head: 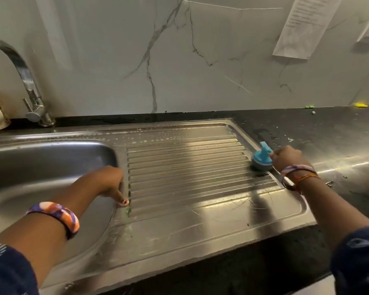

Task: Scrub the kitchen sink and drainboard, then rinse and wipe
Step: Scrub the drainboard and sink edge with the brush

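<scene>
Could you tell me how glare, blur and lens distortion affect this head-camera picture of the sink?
In the head view, bright glare streaks run across the drainboard ribs and the counter at right; the wide lens bends the sink rim; the paper notice on the wall is too blurred to read; the right hand holding the blue scrubber stays fairly sharp.

My right hand (285,156) grips the blue-handled round scrubber (262,159) on the ribbed steel drainboard's (185,167) right edge; my left hand (111,182) rests beside the steel sink basin (41,162).
</scene>
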`<state>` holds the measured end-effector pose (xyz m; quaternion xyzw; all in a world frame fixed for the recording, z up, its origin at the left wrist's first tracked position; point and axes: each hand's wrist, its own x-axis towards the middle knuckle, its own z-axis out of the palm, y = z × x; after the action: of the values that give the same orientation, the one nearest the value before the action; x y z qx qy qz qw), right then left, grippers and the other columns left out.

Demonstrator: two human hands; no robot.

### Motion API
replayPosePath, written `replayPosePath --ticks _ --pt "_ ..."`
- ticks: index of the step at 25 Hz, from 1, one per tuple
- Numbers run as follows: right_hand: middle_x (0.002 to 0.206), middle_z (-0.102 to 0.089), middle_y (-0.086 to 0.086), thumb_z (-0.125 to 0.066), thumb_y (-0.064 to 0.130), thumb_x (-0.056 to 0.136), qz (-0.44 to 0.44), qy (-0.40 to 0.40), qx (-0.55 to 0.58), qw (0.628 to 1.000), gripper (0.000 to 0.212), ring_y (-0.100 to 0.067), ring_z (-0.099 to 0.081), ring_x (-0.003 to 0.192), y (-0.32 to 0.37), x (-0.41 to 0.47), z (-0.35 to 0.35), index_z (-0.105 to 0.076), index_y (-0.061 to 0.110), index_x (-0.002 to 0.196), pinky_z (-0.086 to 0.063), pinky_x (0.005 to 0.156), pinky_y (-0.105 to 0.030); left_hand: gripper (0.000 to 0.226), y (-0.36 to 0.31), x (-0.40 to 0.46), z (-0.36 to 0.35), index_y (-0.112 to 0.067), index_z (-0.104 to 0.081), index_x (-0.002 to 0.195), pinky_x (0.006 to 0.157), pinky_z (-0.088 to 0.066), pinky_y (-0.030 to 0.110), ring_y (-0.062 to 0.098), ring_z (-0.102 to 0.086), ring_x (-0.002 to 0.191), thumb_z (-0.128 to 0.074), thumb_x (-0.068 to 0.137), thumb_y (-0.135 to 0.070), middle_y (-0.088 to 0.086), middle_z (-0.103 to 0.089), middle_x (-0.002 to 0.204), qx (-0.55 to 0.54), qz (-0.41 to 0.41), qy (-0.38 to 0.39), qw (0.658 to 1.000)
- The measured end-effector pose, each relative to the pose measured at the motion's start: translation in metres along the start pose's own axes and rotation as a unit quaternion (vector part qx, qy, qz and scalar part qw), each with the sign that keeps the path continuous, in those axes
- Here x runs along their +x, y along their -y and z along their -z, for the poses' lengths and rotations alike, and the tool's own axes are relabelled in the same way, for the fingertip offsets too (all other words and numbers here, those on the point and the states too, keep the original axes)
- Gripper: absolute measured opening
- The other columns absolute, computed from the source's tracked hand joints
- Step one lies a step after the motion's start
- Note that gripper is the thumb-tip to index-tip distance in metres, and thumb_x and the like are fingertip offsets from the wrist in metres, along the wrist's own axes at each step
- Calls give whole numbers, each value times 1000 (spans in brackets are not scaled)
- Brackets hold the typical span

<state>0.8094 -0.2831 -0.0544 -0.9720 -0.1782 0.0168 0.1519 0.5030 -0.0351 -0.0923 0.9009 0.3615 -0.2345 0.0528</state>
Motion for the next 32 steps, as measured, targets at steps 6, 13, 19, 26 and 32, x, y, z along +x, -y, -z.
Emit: replayPosePath --ticks 6,13,19,26,32 --pt "87 -56 -8 -43 27 99 193 108 18 975 34 -14 -50 70 44 -30 -24 -63 3 114 -37 57 -18 58 -22 1 14 -4 -56 123 92 -44 25 22 -57 113 -71 79 -39 8 -59 125 87 13 6 996" --pt "102 -63 -15 -49 26 96 116 25 -63 991 32 -30 -61 96 50 -26 -13 -59 0 113 -49 86 -36 55 -22 -6 14 -8 -62 118 82 -45 22 17 -61 101 -71 78 -44 5 -64 119 76 10 18 997" --pt "110 -66 -14 -44 26 97 304 115 91 941 33 -29 -62 101 122 -109 -60 -61 13 123 -47 81 -33 65 -22 3 18 -7 -58 123 93 -46 26 21 -60 110 -77 72 -42 7 -62 122 106 7 13 994" --pt "100 -62 -17 -49 27 96 -6 6 -18 1000 34 -30 -56 85 10 7 -1 -61 0 113 -43 77 -32 58 -16 -8 11 -8 -54 122 90 -45 24 21 -58 112 -73 77 -40 8 -60 124 31 10 -7 999" --pt "114 -63 -20 -46 22 97 167 102 43 980 34 -29 -58 97 107 -58 -40 -60 -1 116 -38 73 -28 60 -12 -4 13 -7 -61 116 88 -46 25 21 -61 107 -77 71 -44 6 -64 118 43 6 -5 999"
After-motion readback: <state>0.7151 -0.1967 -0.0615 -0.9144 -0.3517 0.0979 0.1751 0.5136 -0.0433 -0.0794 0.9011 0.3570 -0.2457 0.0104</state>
